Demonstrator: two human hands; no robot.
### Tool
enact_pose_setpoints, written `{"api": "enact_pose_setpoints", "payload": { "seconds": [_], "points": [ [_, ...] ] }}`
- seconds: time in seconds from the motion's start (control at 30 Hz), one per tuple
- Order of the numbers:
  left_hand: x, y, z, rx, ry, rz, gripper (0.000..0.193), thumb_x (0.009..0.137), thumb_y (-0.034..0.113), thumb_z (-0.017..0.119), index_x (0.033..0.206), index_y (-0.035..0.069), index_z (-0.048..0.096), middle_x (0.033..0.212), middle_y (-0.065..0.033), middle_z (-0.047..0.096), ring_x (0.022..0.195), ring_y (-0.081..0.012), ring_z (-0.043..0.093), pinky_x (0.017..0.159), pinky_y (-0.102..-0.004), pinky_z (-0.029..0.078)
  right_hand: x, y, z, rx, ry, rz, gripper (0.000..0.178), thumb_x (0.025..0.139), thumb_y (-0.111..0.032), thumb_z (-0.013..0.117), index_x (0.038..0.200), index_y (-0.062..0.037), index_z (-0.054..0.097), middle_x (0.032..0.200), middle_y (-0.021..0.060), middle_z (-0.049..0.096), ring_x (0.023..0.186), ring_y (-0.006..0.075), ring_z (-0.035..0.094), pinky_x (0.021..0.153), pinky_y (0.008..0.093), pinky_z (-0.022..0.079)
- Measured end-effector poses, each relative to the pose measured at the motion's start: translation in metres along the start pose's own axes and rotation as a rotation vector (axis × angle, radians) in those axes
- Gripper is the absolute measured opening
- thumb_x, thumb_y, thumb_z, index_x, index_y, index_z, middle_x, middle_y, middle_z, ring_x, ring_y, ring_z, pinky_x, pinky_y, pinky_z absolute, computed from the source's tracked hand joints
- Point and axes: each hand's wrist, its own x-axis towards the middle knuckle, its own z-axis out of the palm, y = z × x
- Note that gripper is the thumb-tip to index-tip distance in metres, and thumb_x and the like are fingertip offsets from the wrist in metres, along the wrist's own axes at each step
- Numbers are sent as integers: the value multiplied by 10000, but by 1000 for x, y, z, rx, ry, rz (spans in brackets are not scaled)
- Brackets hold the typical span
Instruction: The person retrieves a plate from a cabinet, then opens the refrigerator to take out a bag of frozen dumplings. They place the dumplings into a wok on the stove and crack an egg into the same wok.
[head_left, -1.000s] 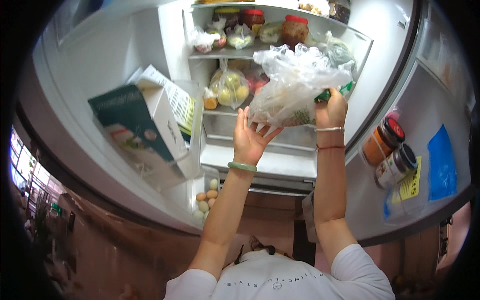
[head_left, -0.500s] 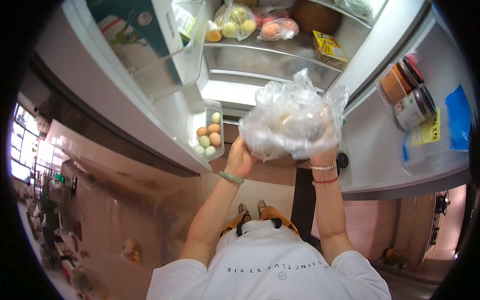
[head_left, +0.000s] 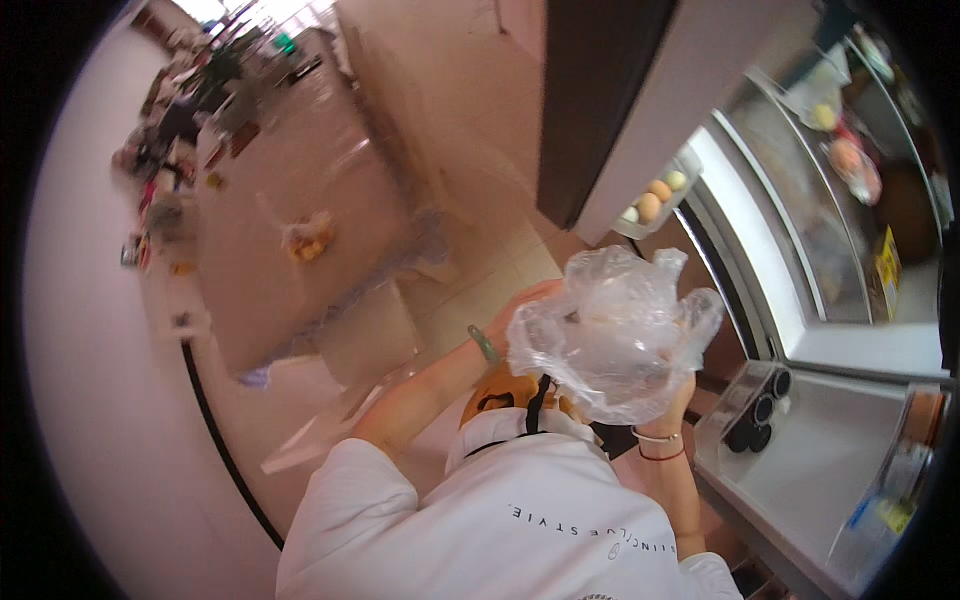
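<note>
A crumpled clear plastic bag [head_left: 615, 335] is held up in front of my body, between my two hands. What lies inside it is hard to make out. My left hand [head_left: 537, 298] grips the bag's left side, its fingers mostly hidden by the plastic; a green bangle circles that wrist. At the lower right of the bag, my right hand [head_left: 682, 398] holds it from beneath, with a silver bangle and a red string on the wrist.
An open fridge stands to the right, with bagged fruit [head_left: 848, 160] on a shelf, eggs [head_left: 650, 206] in a door bin, and dark-lidded jars [head_left: 760, 410] in the other door. Leftward is a covered table [head_left: 270, 290] bearing a bag of orange-yellow items [head_left: 310, 238].
My view and body have turned left, away from the fridge interior, bringing the table into fuller view. The plastic bag has come along, still in both hands.
</note>
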Motion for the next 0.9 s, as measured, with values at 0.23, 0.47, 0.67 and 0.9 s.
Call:
{"api": "enact_pose_setpoints", "payload": {
  "seconds": [0.23, 0.47, 0.67, 0.9],
  "points": [
    [-84, 22, -70, -52, 354, 218, 419, 939, 303, 507, 1273, 50, 496, 1175, -43, 556, 1042, -125, 541, 850, -291, 469, 15, 74, 75, 7, -237, 295, 266, 890, -303, 555, 1005, -64, 562, 922, 25, 561, 743, 154, 552, 625, 296, 482],
    [-110, 40, -117, 67, 461, 196, 422, 938, 317, 509, 1268, 53, 501, 1174, -39, 552, 1038, -126, 526, 850, -284, 448, 33, 116, 71, 137, -260, 500, 365, 905, -268, 532, 1158, -5, 528, 1063, 82, 578, 882, 167, 572, 747, 300, 510],
    [-76, 54, -108, 314, 315, -22, 588, 901, 427, 538, 1357, 83, 397, 1279, -75, 484, 1072, -187, 529, 867, -329, 454, 18, 93, 61, 268, -32, 437, 343, 905, -335, 517, 1104, -59, 567, 1036, 64, 604, 928, 195, 583, 810, 349, 502],
    [7, 65, -72, 409, 185, 0, 651, 905, 364, 554, 1430, 126, 250, 1261, -102, 489, 1052, -230, 555, 821, -338, 497, -30, 40, 32, 362, 158, 240, 321, 859, -331, 499, 1041, -77, 575, 992, 63, 601, 911, 190, 576, 796, 342, 491]
  ]
}}
